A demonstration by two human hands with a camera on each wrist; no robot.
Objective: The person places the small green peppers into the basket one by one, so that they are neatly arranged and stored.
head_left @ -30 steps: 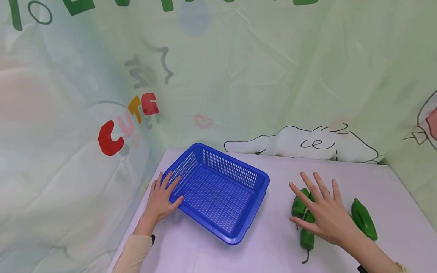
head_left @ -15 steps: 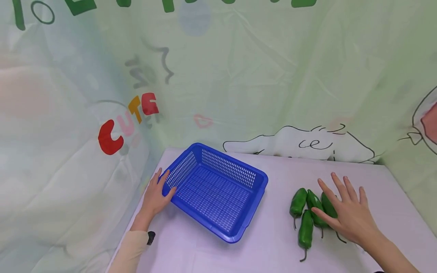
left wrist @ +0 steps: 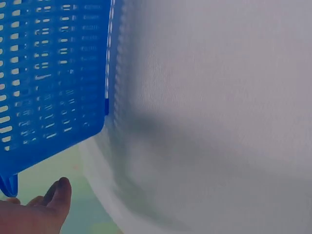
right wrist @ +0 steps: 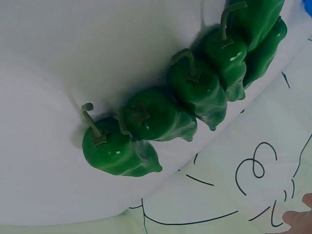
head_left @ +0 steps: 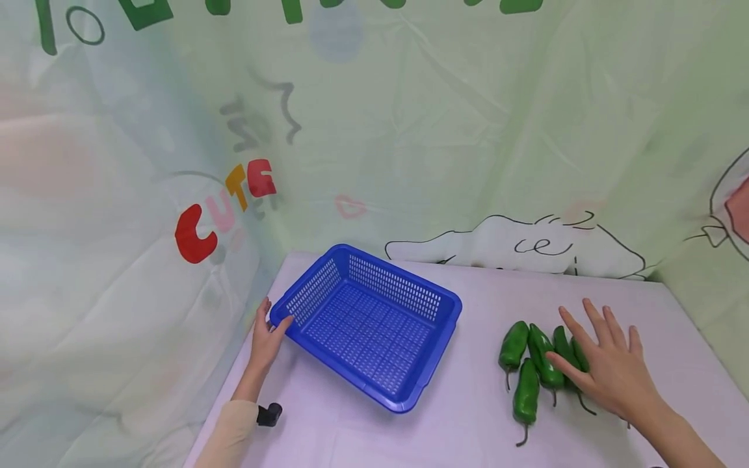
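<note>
Six green peppers [head_left: 543, 357], glossy, with curved stems; grouped close together on the right part of a white-covered table [head_left: 450, 422], stems mostly toward the near side; several overlapping their neighbours in the right wrist view.

One right hand [head_left: 620, 370], palm down above the right end of the group; fingers straight and splayed, grip slack, nothing grasped; part of the peppers hidden behind it. Fingertips only at the lower corner of the right wrist view, apart from the peppers.

One blue plastic basket [head_left: 368, 331], rectangular, with slotted walls and gridded floor; set askew on the left part of the table, well apart from the peppers.

One left hand [head_left: 266, 338], at the left corner of the basket; thumb at the rim, other fingers outside and partly hidden; whether pinching or merely touching, impossible to tell.

One beige sleeve [head_left: 225, 432] on the left arm; one black device [head_left: 269, 415] beside its cuff.

One pale cloth backdrop [head_left: 433, 162], wrinkled; printed with red, pink and orange letters [head_left: 222, 216], a white outlined figure [head_left: 486, 253] low at the back, and green lettering [head_left: 292, 10] cropped above.
</note>
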